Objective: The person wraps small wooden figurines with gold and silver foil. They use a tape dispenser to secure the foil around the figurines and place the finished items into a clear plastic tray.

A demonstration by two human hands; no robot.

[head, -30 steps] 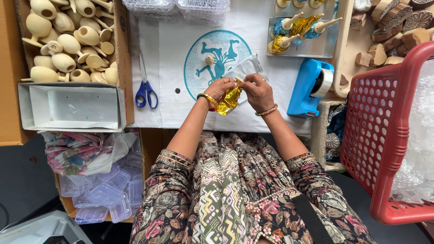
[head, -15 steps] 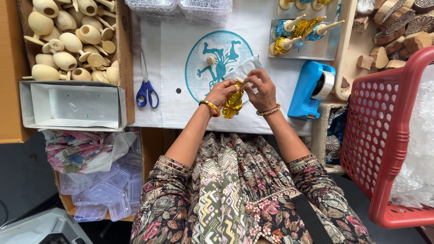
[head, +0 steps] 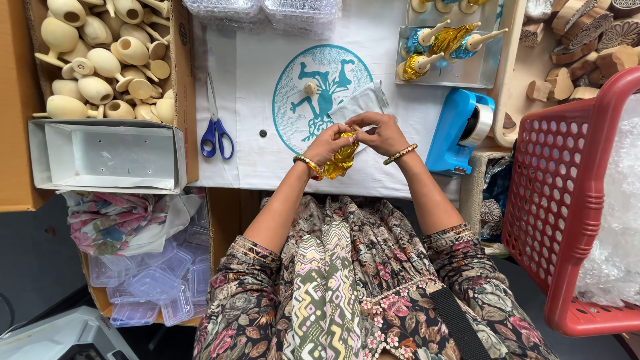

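While both hands meet over the worktop (head: 267, 60), left hand (head: 327, 143) & right hand (head: 380, 132) pinch a gold foil-wrapped piece (head: 343, 159), grip closed on it; blue scissors (head: 216, 133) nearby.

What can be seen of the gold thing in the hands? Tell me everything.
The gold foil-wrapped piece is shiny, crinkled and metallic yellow, like foil or film bunched around something hidden inside. It is held just above the white cloth, near the lower edge of its teal round print. The left hand pinches its upper part from the left, the right hand from the right, fingertips meeting on top. Its lower end hangs free beside the left wrist's bangle.
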